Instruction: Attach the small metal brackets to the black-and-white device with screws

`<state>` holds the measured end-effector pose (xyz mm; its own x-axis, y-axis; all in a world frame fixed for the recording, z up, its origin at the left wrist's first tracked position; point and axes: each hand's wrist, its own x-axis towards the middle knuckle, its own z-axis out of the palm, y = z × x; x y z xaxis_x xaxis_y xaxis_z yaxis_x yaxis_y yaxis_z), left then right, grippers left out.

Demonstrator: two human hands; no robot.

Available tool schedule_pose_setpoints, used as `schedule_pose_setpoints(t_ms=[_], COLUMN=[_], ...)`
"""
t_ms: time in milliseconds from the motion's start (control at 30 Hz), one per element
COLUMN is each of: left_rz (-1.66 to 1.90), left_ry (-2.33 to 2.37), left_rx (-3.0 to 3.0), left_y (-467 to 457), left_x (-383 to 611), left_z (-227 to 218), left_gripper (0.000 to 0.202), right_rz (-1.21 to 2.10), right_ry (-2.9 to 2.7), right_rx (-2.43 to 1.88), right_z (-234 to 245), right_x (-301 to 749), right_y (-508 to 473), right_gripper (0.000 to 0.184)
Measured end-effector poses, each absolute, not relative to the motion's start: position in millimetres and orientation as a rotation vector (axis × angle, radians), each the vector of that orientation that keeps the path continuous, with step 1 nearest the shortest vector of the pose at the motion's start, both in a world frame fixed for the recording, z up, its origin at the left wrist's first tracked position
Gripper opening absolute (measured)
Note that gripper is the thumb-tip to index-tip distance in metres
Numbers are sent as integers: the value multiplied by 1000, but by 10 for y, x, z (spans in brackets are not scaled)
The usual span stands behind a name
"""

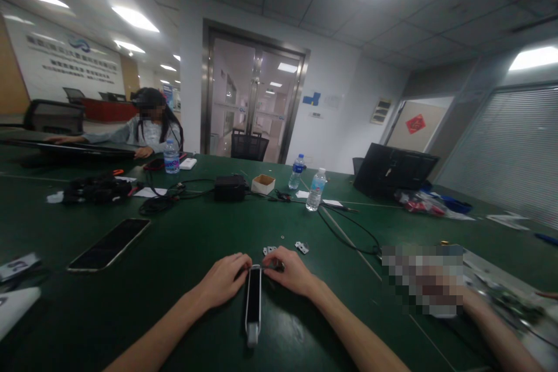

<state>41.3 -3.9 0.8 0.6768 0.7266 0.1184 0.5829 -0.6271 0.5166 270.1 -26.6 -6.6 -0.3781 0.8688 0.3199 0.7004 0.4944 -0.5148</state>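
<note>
A slim device [253,302] with a black face and a white rim lies lengthwise on the green table in front of me. My left hand [226,279] rests on the table with its fingers curled against the left side of the device's far end. On the other side, my right hand [290,270] has thumb and fingers pinched close by the same end; whatever is between them is too small to make out. Just beyond my right fingers lies a small metal plate with holes [269,250]. A second such plate [301,247] sits further right, near a tiny ring [282,237].
A phone [108,245] lies at left. Ahead stand a black box with cables [231,188], a small open carton [263,184] and water bottles [315,190]. Another person's blurred-out hand [429,285] works at right beside electronic parts. A person [152,122] sits across the table.
</note>
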Motion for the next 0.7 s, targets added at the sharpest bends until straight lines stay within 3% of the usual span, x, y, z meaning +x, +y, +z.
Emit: schedule_pose_setpoints(t_ms=[300,700], left_rz=[429,413], left_ry=[1019,1033], left_rx=[2453,2433], left_y=[-51,-60], left_x=[417,418], left_z=[46,68], left_gripper=[18,19], right_rz=[104,208], right_ry=[-2189,-2352], right_rx=[-1543,-1679], right_z=[157,62], right_x=[3196,3238], right_y=[-166,-155], right_gripper=[14,18])
